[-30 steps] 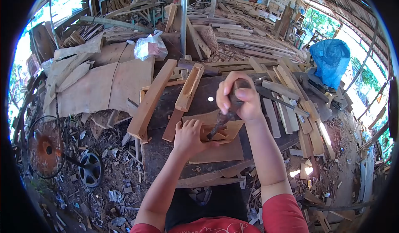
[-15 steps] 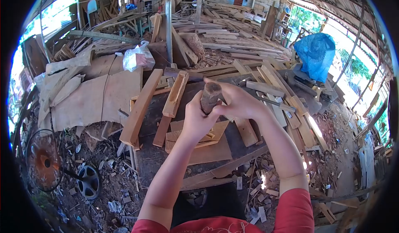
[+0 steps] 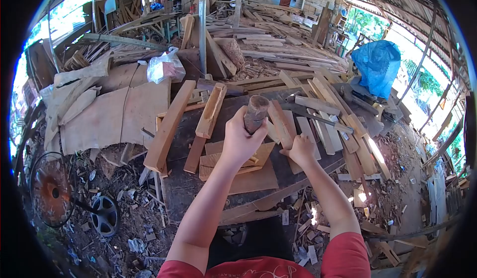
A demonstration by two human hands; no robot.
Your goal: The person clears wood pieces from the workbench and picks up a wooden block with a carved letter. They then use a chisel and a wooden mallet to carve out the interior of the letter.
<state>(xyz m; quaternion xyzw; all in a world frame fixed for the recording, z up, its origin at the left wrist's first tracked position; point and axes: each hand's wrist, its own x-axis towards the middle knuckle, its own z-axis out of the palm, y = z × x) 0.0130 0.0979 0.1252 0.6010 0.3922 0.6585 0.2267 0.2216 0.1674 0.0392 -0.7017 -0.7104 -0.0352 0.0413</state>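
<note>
Above left hand (image 3: 240,140) grip, tool handle (image 3: 256,110) protruding

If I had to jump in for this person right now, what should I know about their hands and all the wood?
Left hand: shut around the wooden-handled tool, held upright. Its lower end is hidden behind the hand.
Right hand: at the near end of a loose slat; whether it grips is unclear.
Things: the stacked flat wood pieces lie on the dark bench just below the left hand. A grooved block and a long beam lie further left.
Done: tool in hand, pieces stacked.
Left: no cut shows on the pieces from here.
</note>
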